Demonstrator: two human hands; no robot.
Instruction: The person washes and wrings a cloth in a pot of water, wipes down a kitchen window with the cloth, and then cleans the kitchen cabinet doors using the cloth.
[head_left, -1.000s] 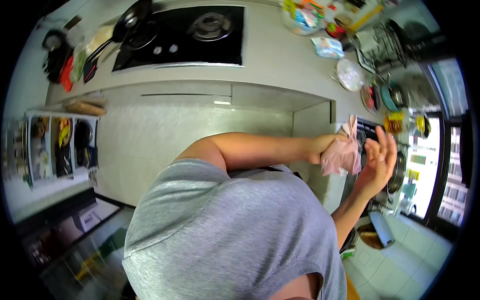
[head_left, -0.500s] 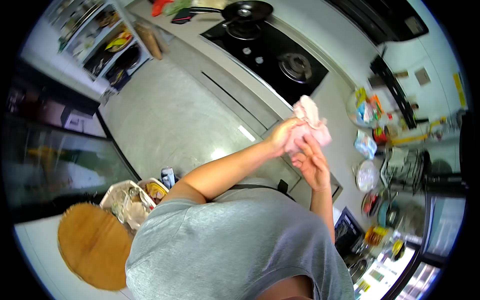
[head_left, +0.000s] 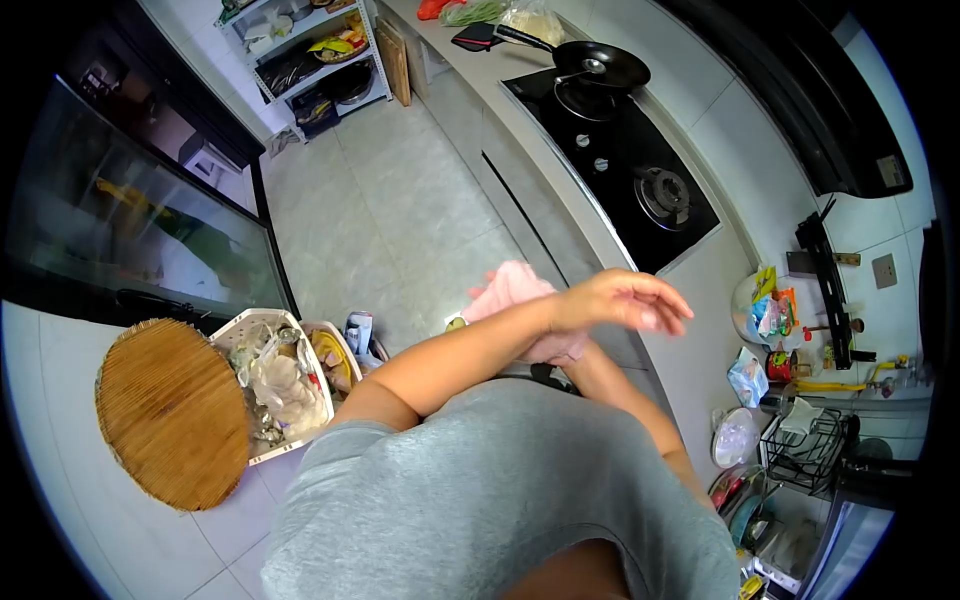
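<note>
My left hand [head_left: 635, 300] is stretched out over the edge of the counter [head_left: 690, 365], fingers loosely bent and nothing in them. Beneath my left forearm, a pink cloth [head_left: 512, 288] is gripped in my right hand [head_left: 562, 348]. The forearm covers part of that hand and the cloth; a few fingertips show at the cloth's far edge. The cloth is crumpled and lies against the underside of the left forearm, as far as I can see. My arms cross in front of my body.
A black frying pan [head_left: 610, 65] sits on the gas hob [head_left: 615, 160]. A bag-filled bin [head_left: 322, 385] stands left, beside a round wooden board [head_left: 172, 415]. Along the right counter are a dish rack [head_left: 805, 445] and a pale lidded bowl [head_left: 735, 437]. Shelves [head_left: 330, 70] stand far back.
Both hands were together on the pink cloth near the hob. My left hand has let go and moved right; my right hand has carried the cloth left, under the left forearm. The view has shifted.
</note>
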